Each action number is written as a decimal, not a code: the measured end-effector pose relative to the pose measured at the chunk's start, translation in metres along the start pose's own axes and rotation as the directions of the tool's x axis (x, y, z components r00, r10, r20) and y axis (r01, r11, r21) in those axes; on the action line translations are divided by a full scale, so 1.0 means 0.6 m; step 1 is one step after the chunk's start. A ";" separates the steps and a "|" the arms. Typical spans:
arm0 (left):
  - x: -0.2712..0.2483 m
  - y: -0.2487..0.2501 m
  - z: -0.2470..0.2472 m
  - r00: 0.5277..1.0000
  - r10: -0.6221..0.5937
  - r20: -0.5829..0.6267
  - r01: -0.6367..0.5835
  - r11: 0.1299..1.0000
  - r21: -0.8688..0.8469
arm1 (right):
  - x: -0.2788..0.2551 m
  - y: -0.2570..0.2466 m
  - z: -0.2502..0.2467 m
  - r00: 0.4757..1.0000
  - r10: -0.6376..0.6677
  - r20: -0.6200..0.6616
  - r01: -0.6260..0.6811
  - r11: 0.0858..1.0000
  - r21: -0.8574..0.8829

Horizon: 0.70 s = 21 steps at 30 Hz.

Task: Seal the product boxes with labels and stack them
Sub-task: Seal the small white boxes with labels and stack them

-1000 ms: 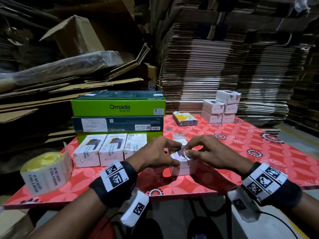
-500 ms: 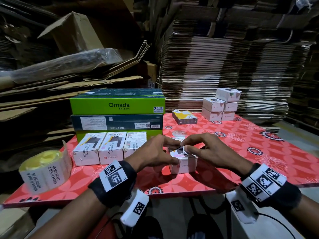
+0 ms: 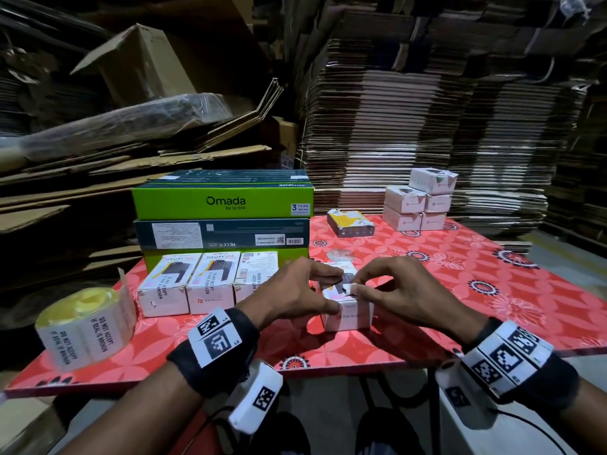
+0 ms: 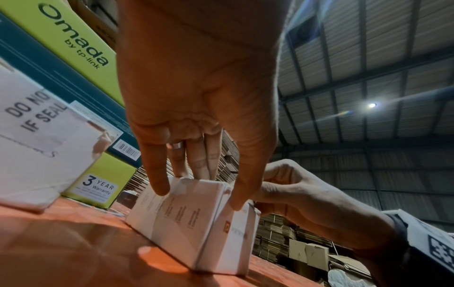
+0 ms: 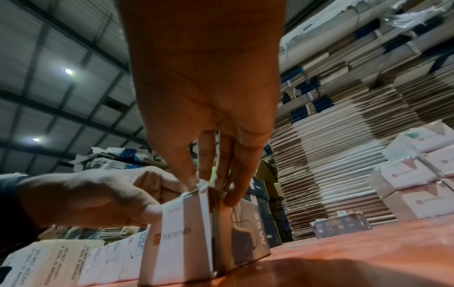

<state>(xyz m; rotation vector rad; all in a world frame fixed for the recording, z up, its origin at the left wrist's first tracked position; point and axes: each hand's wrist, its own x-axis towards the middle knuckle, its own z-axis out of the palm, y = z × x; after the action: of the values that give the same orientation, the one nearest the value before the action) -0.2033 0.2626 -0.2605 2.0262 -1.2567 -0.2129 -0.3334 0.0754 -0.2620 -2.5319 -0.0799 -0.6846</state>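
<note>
One small white product box (image 3: 348, 315) is standing at lower centre of the head view, on the red flower-patterned table (image 3: 460, 277). Its long axis is running away from the camera, printed top face up, the "Portronics" end facing the viewer.

Left hand (image 3: 289, 290) is gripping the box's top near edge, thumb on the near face, fingers curled over the top. Right hand (image 3: 397, 290) is pinching a small white label (image 3: 348, 290) at the top edge, thumb and forefinger together; how far the label is already stuck down I cannot tell.

Counts: three sealed white boxes (image 3: 210, 284) are sitting in a row left of centre, each bearing a "do not accept if seal is broken" strip. Five more white boxes (image 3: 417, 201) are standing stacked at upper right of the table. One yellow-and-dark box (image 3: 349, 223) is lying beside that stack. One label roll (image 3: 85, 326) is resting at the lower left table edge. At least two large Omada cartons (image 3: 223, 205) are lying stacked behind the row.

Room: flattened cardboard (image 3: 427, 126) is piling high behind the table; a corrugated metal roof with lamps is showing in the wrist views.
</note>
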 end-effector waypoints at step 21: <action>0.001 -0.004 0.003 1.000 0.011 -0.013 -0.012 0.999 -0.036 | 0.009 0.011 0.004 0.995 0.087 -0.039 -0.086 0.996 0.032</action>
<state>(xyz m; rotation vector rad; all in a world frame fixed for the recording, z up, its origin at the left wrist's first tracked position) -0.2024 0.2620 -0.2633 1.9863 -1.2474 -0.2154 -0.3263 0.0702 -0.2644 -2.4754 0.0334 -0.6950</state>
